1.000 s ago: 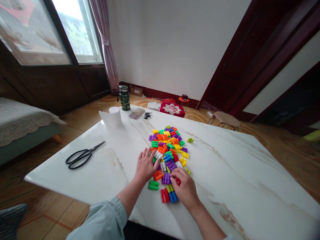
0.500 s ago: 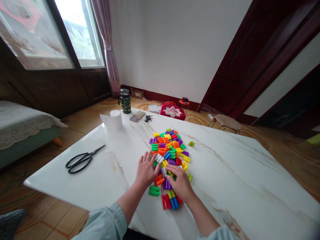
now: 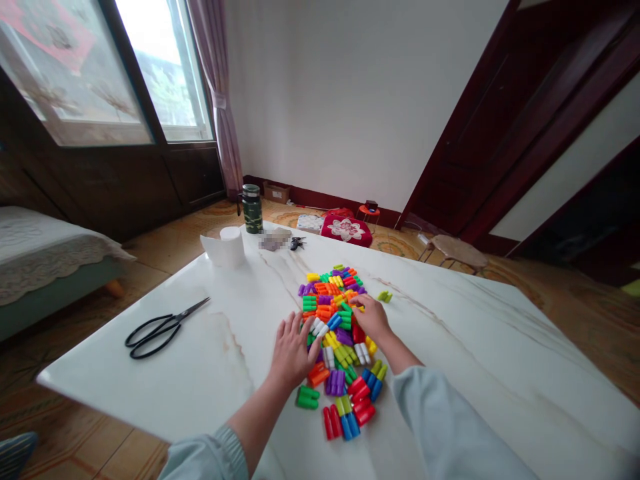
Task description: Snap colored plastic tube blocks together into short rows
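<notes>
A heap of multicoloured plastic snap-together blocks (image 3: 330, 313) lies in the middle of the white marble table (image 3: 210, 373). My left hand (image 3: 294, 350) rests flat with spread fingers against the heap's left side, near an orange block (image 3: 319, 374). My right hand (image 3: 371, 318) reaches over the heap's upper right part, its fingertips bunched on the blocks. Whether it holds a piece is hidden. A green block (image 3: 308, 397) lies below my left hand, and a small lime block (image 3: 385, 296) sits apart to the right. Red and blue blocks (image 3: 345, 421) lie near the front.
Black scissors (image 3: 163, 333) and a paper roll (image 3: 225, 248) lie at the table's left. A camouflage flask (image 3: 252, 209), a blurred flat object (image 3: 274, 240) and keys (image 3: 297, 243) stand at the far edge. A bed (image 3: 45, 260) lies beyond the left edge.
My right hand has moved away from the front of the heap towards its far right part, and its sleeve has come into view. Front blocks have shifted and spread out. My left hand stays nearly still.
</notes>
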Demonstrator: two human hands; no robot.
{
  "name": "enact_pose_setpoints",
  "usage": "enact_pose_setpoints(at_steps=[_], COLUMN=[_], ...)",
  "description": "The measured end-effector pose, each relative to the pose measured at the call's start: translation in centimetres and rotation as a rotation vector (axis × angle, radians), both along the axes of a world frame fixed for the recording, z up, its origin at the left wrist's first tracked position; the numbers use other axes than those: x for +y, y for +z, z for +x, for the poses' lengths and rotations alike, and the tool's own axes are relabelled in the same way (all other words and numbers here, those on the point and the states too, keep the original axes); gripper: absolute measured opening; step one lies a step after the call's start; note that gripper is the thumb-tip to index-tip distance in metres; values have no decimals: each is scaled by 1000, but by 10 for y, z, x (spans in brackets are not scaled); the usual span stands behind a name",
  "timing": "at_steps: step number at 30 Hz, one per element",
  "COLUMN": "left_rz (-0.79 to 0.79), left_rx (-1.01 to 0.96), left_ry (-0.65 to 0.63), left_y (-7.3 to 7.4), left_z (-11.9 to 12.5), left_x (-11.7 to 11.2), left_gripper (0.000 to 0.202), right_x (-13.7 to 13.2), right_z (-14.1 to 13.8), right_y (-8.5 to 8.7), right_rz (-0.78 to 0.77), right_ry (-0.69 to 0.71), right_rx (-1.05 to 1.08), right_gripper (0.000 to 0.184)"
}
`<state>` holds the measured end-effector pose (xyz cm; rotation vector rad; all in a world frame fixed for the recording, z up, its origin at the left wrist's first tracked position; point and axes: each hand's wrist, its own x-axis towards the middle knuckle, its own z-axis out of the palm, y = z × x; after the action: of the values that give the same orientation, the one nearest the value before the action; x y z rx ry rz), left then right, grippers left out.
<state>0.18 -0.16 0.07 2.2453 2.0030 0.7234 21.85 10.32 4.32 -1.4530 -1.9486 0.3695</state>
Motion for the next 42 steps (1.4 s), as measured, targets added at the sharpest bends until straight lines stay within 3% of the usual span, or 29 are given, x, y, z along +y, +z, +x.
enact_pose_setpoints(at_steps=[5,8,11,15,20,22,27,35,42], left_rz=[-3,-8,-5,-5,-4,2,26,49,64], left_rx=[8,2,-7,-13,-9,0,13,19,13], left_ry=[1,8,12,10,10,6,2,1,1], left_y=[0,0,0,-1,0,0,-2,-3,-5], left_z=[0,1,1,1,1,1,0,0,0], left_x=[0,0,0,0,0,0,1,1,1], left_gripper=[50,50,50,50,50,50,49,49,48], right_x=[5,-5,-31,-80,-124,-133,-141,-137,-139], right_z=[-26,-33,-31,-19,-8,-9,-18,-22,-27], right_y=[-2,0,6,11,-2,-7,-16,-16,-27], right_rz=[-39,22,122,89,146,156,131,105,147], right_ry=[49,66,33,22,123,114,85,-7,-6], right_rx=[-40,4,36,-60,-205,-240,-333,-308,-314], right_gripper=[23,22,15,8,10,22,44,42,40])
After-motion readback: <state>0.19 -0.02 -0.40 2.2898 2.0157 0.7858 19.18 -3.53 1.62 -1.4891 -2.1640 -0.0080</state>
